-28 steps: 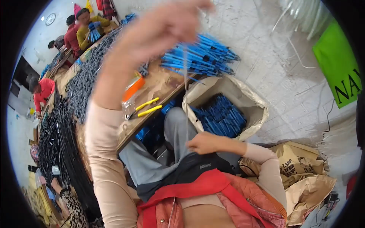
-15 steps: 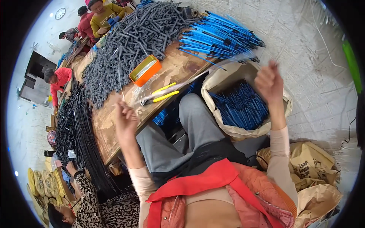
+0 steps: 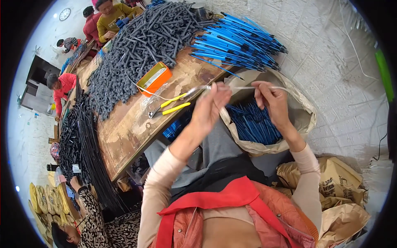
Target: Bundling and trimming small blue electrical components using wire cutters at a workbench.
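A thin whitish strip (image 3: 242,87) stretches between my hands, above the table's right edge and the sack. My right hand (image 3: 273,101) pinches it between thumb and fingers, with a short end past the fingertips. My left hand (image 3: 209,108), smeared by motion, has its fingers closed around the strip farther left. From there the strip trails toward an orange box (image 3: 156,79) with pale contents. Pliers with yellow handles (image 3: 175,108) lie on the table just left of my left hand. A bundle of blue rods (image 3: 240,43) with black parts lies beyond my hands.
A large heap of grey ribbed pieces (image 3: 138,45) covers much of the table (image 3: 124,142). An open paper sack (image 3: 304,120) with blue rods stands beside my knee. Long black strips (image 3: 93,144) hang over the left side. Several people work around the table; brown bags (image 3: 343,180) lie at right.
My left hand has moved right and up, off the table's front edge, toward my right hand. My right hand has come down and left. The strip between them is now shorter and nearly level.
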A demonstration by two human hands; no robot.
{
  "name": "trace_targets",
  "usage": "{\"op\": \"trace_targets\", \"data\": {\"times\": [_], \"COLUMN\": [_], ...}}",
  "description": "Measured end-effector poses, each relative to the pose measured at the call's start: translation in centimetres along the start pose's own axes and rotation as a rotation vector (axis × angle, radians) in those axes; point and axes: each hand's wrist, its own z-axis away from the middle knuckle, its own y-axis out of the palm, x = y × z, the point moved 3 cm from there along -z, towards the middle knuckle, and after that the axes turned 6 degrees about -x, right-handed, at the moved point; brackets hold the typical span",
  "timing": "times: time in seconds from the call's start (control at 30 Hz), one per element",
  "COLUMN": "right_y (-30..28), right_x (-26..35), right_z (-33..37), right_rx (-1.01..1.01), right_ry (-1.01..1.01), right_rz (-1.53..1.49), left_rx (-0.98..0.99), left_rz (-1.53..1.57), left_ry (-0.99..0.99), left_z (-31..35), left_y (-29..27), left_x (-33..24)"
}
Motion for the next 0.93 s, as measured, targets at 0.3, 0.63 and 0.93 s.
{"op": "trace_targets", "data": {"times": [0.3,0.63,0.93], "right_y": [-2.6,-7.2,-5.9], "right_x": [1.8,4.5,-1.6], "right_z": [-13.0,-29.6,-36.0], "right_rx": [-0.033,-0.166,-0.219], "right_ry": [-0.594,-0.978,-0.379], "right_rz": [0.578,1.155,1.504], "left_rx": [-0.012,-0.115,-0.256], "left_rz": [-1.177,-0.996,-0.592], "left_ry": [-0.137,-0.149,-0.277], "left_z": [-15.3,-22.1,-25.1], "left_y": [-0.6,3.4,1.7], "left_x": [-3.9,-3.1,-2.3]}}
